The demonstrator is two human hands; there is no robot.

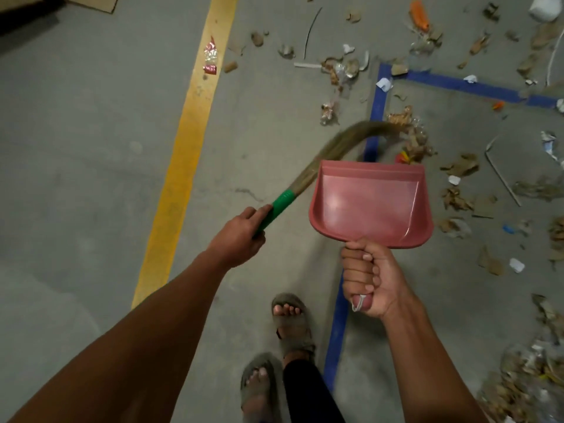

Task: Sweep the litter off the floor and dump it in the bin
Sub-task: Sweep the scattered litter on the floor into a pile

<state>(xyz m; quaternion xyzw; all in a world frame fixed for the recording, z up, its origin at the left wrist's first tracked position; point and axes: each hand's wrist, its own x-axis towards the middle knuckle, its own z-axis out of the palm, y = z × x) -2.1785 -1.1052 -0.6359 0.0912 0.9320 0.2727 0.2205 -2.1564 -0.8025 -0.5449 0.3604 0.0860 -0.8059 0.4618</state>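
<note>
Underfoot, grey concrete floor point(91, 123), litter point(457, 196) strewn, left grip point(241, 236) grasping broom point(329, 151), right grip point(372, 282) grasping dustpan point(369, 206)

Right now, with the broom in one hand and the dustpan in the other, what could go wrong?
1. The dustpan, held by the right hand, looks empty and seems raised, so the broom in the left hand may scatter litter instead of collecting it.
2. The open sandals could step on the scraps.

Broom bristles point(345, 141) blurred, tips lost among litter point(410, 138) beyond the dustpan point(370, 203). Dustpan handle hidden inside right hand point(370, 280). Broom grip mostly covered by left hand point(241, 236). Scraps right of dustpan too small to identify; white object point(546, 7) cut by top edge.
</note>
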